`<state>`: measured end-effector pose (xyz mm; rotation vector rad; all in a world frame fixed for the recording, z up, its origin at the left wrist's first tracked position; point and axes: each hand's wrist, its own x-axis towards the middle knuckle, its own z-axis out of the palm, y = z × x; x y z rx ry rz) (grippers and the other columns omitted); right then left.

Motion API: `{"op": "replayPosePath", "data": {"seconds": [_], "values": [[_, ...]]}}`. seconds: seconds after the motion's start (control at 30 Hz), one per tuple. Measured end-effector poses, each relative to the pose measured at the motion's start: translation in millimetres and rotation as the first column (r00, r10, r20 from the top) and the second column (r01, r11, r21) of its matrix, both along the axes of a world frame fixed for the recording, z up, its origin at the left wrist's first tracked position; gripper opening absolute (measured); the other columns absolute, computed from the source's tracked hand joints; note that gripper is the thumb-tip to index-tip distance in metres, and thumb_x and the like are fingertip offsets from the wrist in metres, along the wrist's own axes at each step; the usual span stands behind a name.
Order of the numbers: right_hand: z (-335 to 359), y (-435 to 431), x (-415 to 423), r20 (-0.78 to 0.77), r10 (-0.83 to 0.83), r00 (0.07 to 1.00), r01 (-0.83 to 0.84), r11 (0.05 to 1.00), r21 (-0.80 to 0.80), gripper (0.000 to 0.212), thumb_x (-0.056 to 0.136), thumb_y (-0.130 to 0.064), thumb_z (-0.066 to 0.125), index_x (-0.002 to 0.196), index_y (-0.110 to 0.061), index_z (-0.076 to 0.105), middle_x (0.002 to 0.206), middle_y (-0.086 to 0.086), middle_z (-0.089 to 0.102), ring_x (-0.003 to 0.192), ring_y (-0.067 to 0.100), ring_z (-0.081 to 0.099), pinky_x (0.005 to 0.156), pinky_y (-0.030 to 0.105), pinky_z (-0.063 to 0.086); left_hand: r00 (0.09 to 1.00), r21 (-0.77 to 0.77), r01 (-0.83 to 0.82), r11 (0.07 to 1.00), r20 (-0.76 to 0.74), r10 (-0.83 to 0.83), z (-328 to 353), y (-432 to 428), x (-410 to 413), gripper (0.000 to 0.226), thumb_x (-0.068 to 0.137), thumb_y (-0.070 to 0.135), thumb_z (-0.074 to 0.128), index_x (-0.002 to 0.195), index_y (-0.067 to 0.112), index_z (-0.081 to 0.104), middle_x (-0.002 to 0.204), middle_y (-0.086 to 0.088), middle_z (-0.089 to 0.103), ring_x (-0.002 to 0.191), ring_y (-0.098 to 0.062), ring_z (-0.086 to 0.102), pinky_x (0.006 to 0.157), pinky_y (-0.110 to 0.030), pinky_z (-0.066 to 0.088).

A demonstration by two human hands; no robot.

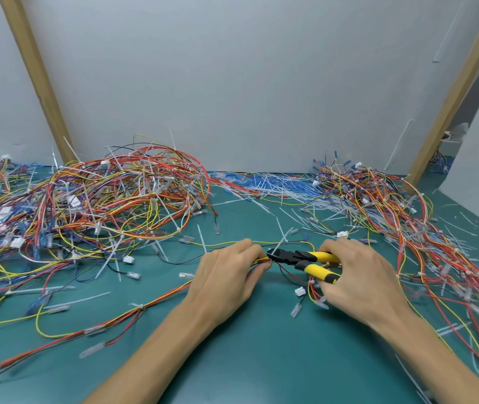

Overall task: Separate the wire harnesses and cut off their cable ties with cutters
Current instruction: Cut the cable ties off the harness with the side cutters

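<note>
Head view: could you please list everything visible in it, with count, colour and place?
left harness pile: one, multicoloured, back left
right harness pile: one, multicoloured, back right
held wire harness: one, red-yellow-black, centre, trailing front left
cut cable ties: many, white and blue, strewn back centre
cutters: one, yellow handles, black head, centre
mat: one, teal, under everything
wall: one, grey-white, behind
wooden posts: two, tan, back left and back right
left hand: one, pinches the held wire harness
right hand: one, grips the cutters

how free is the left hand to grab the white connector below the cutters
Probably not yet: the left hand pinches the wire bundle at the cutters; the white connector itself lies uncovered.
</note>
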<state>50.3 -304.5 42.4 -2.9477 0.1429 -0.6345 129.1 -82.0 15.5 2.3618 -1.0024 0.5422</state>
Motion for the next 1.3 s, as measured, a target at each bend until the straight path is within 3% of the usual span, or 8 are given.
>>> {"op": "replayPosePath", "data": {"seconds": [0.27, 0.53, 0.77, 1.3], "values": [[-3, -8, 2, -0.121, -0.02, 0.992, 0.023, 1.0, 0.019, 0.024, 0.07, -0.041, 0.064, 0.074, -0.022, 0.05, 0.059, -0.001, 0.054, 0.065, 0.027, 0.054, 0.048, 0.029, 0.033, 1.0, 0.018, 0.026, 1.0, -0.017, -0.026, -4, 2, 0, 0.024, 0.1, 0.048, 0.05, 0.1, 0.028, 0.063, 0.096, 0.009, 0.061, 0.089, -0.018, 0.061, 0.066, -0.037, 0.046], [-5, -7, 2, -0.241, 0.002, 0.97, 0.004, 1.0, 0.024, 0.024, 0.075, -0.037, 0.06, 0.067, -0.019, 0.046, 0.06, 0.002, 0.052, 0.067, 0.031, 0.053, 0.053, 0.034, 0.036, 0.99, -0.115, 0.087, 0.99, -0.101, -0.099, -5, 3, 4, 0.019, 0.095, 0.047, 0.061, 0.093, 0.031, 0.07, 0.08, 0.014, 0.054, 0.07, -0.003, 0.043, 0.061, -0.03, 0.043], [-6, -9, 2, -0.276, 0.014, 0.961, -0.009, 1.0, 0.018, 0.021, 0.071, -0.041, 0.056, 0.068, -0.021, 0.051, 0.058, 0.0, 0.052, 0.064, 0.025, 0.053, 0.053, 0.032, 0.037, 0.98, -0.166, 0.093, 0.982, -0.157, -0.119, -6, 4, 5, 0.018, 0.094, 0.048, 0.061, 0.093, 0.034, 0.072, 0.077, 0.012, 0.055, 0.067, 0.0, 0.048, 0.061, -0.032, 0.046], [-12, -8, 6, -0.283, -0.026, 0.959, 0.016, 0.999, -0.04, 0.026, 0.062, -0.038, 0.049, 0.078, -0.018, 0.049, 0.065, 0.003, 0.054, 0.072, 0.031, 0.053, 0.058, 0.033, 0.041, 0.985, -0.144, 0.076, 0.987, -0.141, -0.097, -6, 6, 5, 0.019, 0.092, 0.051, 0.062, 0.091, 0.035, 0.072, 0.071, 0.011, 0.051, 0.065, -0.001, 0.046, 0.057, -0.032, 0.044]]}}
